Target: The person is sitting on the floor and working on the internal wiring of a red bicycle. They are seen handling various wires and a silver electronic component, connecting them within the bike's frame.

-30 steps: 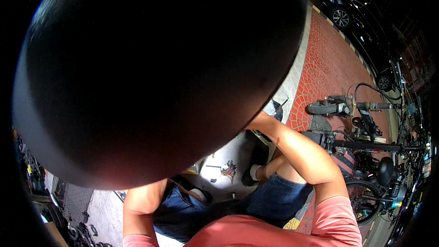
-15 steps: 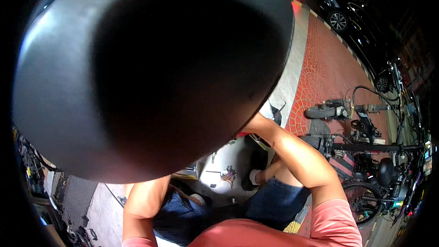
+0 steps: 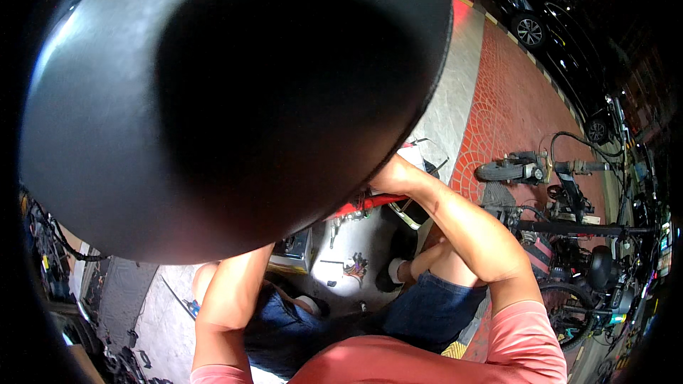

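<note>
A large dark, smooth, rounded thing (image 3: 92, 149) close to the camera covers most of the upper left; its kind I cannot make out. My left forearm runs up under its lower edge, so my left hand is hidden. At its lower right edge the back of my right hand (image 3: 391, 176) shows, with the fingers hidden behind it. Just below that hand lies a red bar-like part (image 3: 359, 206), partly covered, with small greenish pieces along it. A small heap of coloured bits (image 3: 355, 266) lies on the light ground between my feet.
A box-like thing (image 3: 295, 252) sits near my left foot. To the right are a scooter-like frame with a small wheel (image 3: 498, 172) and a bicycle wheel (image 3: 565, 316). A dark car (image 3: 530, 30) stands beyond the striped kerb. Dark parts crowd the left edge.
The dark rounded thing sits slightly higher in view, uncovering more of the red part and of my right hand. My right hand appears slightly higher and farther left.
</note>
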{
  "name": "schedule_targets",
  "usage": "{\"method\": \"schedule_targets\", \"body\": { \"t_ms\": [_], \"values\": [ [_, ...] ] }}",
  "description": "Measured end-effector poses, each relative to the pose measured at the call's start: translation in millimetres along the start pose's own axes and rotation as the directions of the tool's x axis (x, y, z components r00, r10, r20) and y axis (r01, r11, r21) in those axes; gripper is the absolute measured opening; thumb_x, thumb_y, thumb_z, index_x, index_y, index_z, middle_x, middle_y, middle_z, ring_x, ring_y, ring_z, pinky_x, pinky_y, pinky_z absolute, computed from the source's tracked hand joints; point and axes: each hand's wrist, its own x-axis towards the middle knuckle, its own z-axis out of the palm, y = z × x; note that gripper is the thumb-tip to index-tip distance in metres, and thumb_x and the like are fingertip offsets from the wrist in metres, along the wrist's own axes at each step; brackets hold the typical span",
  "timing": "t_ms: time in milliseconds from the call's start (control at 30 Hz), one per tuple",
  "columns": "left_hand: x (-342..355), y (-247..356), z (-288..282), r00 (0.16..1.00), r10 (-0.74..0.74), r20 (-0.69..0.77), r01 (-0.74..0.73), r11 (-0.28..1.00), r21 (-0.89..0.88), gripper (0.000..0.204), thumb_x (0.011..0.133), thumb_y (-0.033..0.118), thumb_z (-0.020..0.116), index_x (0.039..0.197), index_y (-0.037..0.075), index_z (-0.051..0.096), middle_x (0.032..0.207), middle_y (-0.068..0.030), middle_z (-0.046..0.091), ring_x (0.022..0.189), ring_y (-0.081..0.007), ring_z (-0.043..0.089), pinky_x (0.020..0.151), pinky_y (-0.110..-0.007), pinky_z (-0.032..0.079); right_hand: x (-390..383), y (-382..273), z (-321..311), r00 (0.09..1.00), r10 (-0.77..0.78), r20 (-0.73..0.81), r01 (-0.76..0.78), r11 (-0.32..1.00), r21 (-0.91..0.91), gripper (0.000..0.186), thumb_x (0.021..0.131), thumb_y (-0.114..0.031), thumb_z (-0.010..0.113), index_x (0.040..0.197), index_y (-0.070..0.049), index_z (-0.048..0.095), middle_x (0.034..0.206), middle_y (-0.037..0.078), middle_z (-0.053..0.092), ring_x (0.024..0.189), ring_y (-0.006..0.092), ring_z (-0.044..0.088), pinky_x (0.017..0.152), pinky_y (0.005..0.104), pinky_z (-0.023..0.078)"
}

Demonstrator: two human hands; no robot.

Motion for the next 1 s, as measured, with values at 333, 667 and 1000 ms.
{"method": "schedule_targets", "body": {
  "t_ms": [333, 667, 1000],
  "values": [
    [4, 1, -5, 0.992, -0.111, 0.065, 0.119, 0.986, -0.121, 0.015, 0.104, 0.020, 0.071, 0.102, 0.006, 0.067, 0.088, 0.0006, 0.066, 0.071, -0.0089, 0.060, 0.063, -0.024, 0.051, 9, 4, 7, 0.980, 0.023, -0.200, -0.015, 0.999, 0.040, 0.013, 0.097, -0.006, 0.071, 0.108, 0.002, 0.072, 0.085, 0.003, 0.071, 0.071, 0.0090, 0.060, 0.064, 0.0272, 0.049],
    [8, -7, -5, 0.996, -0.074, 0.046, 0.080, 0.988, -0.129, 0.015, 0.106, 0.020, 0.068, 0.103, 0.006, 0.066, 0.088, -0.0011, 0.070, 0.068, -0.0061, 0.059, 0.060, -0.022, 0.049, 1, -11, 6, 0.979, 0.202, -0.011, -0.197, 0.962, 0.191, 0.013, 0.098, -0.005, 0.068, 0.110, 0.000, 0.072, 0.085, 0.003, 0.070, 0.065, 0.0066, 0.056, 0.058, 0.0231, 0.044],
    [2, -6, 9, 0.995, -0.028, -0.093, 0.007, 0.977, -0.214, 0.014, 0.104, 0.020, 0.070, 0.099, 0.008, 0.066, 0.088, -0.0005, 0.071, 0.070, -0.0064, 0.060, 0.059, -0.022, 0.046, 7, 1, 13, 0.987, 0.158, -0.039, -0.137, 0.938, 0.320, 0.011, 0.099, -0.007, 0.069, 0.107, -0.001, 0.072, 0.081, 0.001, 0.068, 0.062, 0.0054, 0.054, 0.056, 0.0210, 0.041]
  ]
}}
